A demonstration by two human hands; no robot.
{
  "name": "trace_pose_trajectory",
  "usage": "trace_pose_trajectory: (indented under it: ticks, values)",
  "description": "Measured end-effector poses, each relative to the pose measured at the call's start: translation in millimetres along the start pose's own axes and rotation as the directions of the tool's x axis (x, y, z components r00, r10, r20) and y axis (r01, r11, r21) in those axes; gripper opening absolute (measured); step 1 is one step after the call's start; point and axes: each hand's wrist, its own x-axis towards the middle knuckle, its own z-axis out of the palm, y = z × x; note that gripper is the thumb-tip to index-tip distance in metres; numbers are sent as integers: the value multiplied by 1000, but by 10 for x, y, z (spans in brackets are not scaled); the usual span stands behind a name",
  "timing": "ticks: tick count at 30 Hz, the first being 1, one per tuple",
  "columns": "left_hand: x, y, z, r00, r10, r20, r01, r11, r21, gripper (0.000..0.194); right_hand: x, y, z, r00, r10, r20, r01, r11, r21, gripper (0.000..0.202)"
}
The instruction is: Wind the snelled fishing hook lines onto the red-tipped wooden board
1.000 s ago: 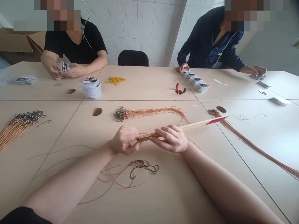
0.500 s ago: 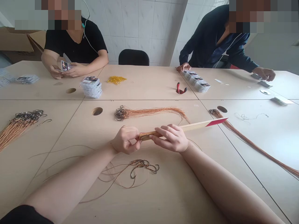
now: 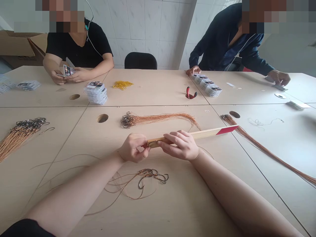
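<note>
A flat wooden stick with a red end is held level above the table. My left hand pinches its left end, where a dark hook and thin line lie against the wood. Fingers and thumb of my right hand are closed round its middle. Below my hands, several loose hooks with brown lines lie on the table. Beyond them rests a bundle of hooks with orange lines stretched to the right.
More line bundles lie at the left and right. Red pliers, yellow bands and stacked packets are farther back. Two people sit opposite, their hands on packets. The table has round holes.
The person at the far right has shifted a hand slightly at the small packets. My hands and the stick have barely moved.
</note>
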Motion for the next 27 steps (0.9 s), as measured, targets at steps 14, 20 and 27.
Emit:
trace_pose_trajectory:
  ticks: [14, 20, 27]
  values:
    - [-12, -20, 3, 996, -71, 55, 72, 997, -16, 8, 22, -19, 10, 998, 61, 23, -62, 997, 42, 33]
    - [-29, -37, 11, 991, -117, 63, 118, 993, -19, 11, 26, -28, 8, 996, 79, 42, -81, 995, 49, 33]
    - [-28, -55, 19, 985, -154, 72, 155, 988, -17, 14, 11, -14, 25, 994, 88, 62, -92, 994, 65, 35]
